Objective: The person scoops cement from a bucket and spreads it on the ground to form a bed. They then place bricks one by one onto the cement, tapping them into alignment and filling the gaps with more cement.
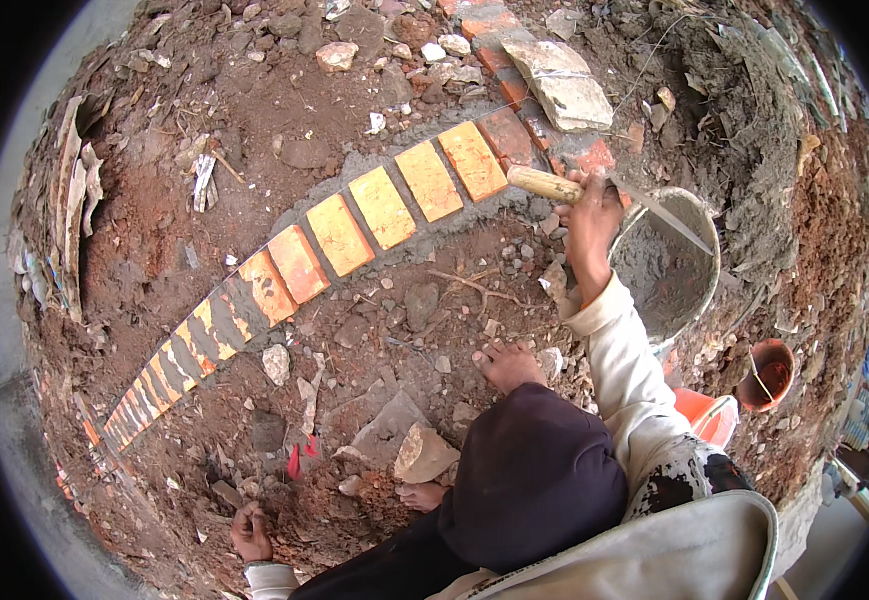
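My right hand is closed around a trowel by its wooden handle. The thin metal trowel blade points right, over a bucket of grey mortar. The handle's butt end is at the edge of an orange-yellow brick; whether they touch is unclear. That brick belongs to a curved row laid in mortar, with a redder brick beyond it and mortar-smeared bricks at the left. Low at the left, my left hand hangs near the soil with curled fingers; what they hold, if anything, is hidden.
A taut string runs along the bricks' far side. A large stone slab lies beyond the hand. Two orange-red buckets, one small and one partly hidden, stand at the right. Loose rocks lie by my feet.
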Available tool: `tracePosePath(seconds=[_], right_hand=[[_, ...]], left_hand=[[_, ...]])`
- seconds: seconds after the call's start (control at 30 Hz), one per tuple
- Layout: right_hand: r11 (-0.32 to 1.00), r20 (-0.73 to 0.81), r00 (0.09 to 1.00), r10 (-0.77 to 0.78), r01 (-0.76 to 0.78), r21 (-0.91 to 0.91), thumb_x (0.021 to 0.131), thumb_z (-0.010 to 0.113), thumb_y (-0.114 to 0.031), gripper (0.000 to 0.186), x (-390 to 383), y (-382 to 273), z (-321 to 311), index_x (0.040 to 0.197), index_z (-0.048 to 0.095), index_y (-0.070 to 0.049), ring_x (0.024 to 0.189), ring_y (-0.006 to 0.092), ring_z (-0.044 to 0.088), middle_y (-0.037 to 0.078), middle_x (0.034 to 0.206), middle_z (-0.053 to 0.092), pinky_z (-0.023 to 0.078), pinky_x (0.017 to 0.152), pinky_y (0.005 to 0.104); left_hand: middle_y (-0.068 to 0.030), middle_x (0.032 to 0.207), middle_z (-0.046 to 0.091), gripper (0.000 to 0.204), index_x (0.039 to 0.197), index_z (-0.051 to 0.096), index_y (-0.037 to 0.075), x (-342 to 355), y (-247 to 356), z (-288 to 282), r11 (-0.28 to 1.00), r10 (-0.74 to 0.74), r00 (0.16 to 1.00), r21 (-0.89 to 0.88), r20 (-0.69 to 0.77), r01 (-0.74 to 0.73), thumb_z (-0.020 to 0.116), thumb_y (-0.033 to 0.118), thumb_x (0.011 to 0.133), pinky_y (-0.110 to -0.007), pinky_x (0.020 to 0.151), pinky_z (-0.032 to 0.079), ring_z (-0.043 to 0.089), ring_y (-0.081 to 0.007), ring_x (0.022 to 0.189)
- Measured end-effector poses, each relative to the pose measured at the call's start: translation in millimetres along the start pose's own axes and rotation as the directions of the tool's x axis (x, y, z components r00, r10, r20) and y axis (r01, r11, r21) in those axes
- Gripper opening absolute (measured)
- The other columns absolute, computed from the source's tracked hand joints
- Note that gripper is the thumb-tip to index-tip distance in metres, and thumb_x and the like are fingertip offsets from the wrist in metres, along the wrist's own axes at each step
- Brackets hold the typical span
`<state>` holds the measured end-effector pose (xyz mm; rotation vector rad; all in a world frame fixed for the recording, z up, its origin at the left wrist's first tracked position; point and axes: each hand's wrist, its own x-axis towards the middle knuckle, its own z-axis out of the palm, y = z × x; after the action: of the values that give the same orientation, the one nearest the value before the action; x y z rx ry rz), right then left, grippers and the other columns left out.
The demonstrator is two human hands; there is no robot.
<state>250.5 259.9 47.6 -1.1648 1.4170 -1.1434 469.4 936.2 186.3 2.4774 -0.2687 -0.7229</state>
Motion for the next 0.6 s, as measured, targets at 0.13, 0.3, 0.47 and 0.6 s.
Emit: tracePosePath(seconds=[0.13,0.3,0.47,0.6], right_hand=[[0.865,0.051,0.974,-0.219,0.219,-0.452,0.103,0.045,-0.033,0.036,-29,98,0,0.103,0.058,0.0,0.084,0.0282,0.059,0.015,0.091,0.063,0.045,0.078,0.0426],[0.825,0.109,0.974,-0.197,0.225,-0.518,0.102,0.048,-0.025,0.025,-71,104,-28,0.097,0.058,-0.003,0.082,0.0253,0.053,0.011,0.087,0.058,0.044,0.077,0.0385],[0.804,0.218,0.866,-0.451,0.5,-0.321,0.102,0.048,-0.026,0.022,-40,76,2,0.104,0.058,-0.006,0.093,0.0223,0.056,0.009,0.101,0.06,0.047,0.085,0.0346],[0.98,0.351,0.915,-0.198,0.192,0.05,0.099,0.052,-0.02,0.02,-53,65,-1,0.111,0.058,-0.006,0.098,0.0203,0.057,0.008,0.108,0.06,0.047,0.09,0.032]], left_hand=[[0.0022,0.073,0.056,0.014,0.096,0.065,0.001,14,21,9,0.985,0.07,0.997,0.154,0.024,-0.073,0.062,0.014,0.093,-0.025,0.062,0.039,0.046,-0.0072,0.068],[-0.0044,0.072,0.06,0.017,0.095,0.066,0.0,-7,9,-5,0.987,0.008,1.0,0.158,-0.003,-0.007,0.062,0.016,0.092,-0.028,0.065,0.044,0.051,-0.0116,0.068],[-0.0072,0.074,0.062,0.02,0.093,0.067,-0.001,-12,-3,-9,0.977,-0.055,0.998,0.205,-0.022,0.058,0.063,0.019,0.09,-0.029,0.062,0.043,0.053,-0.011,0.067],[0.0001,0.069,0.055,0.019,0.091,0.065,0.001,-11,-14,-11,0.979,-0.008,1.0,0.203,-0.028,0.013,0.062,0.02,0.092,-0.025,0.056,0.037,0.045,-0.0066,0.062]])
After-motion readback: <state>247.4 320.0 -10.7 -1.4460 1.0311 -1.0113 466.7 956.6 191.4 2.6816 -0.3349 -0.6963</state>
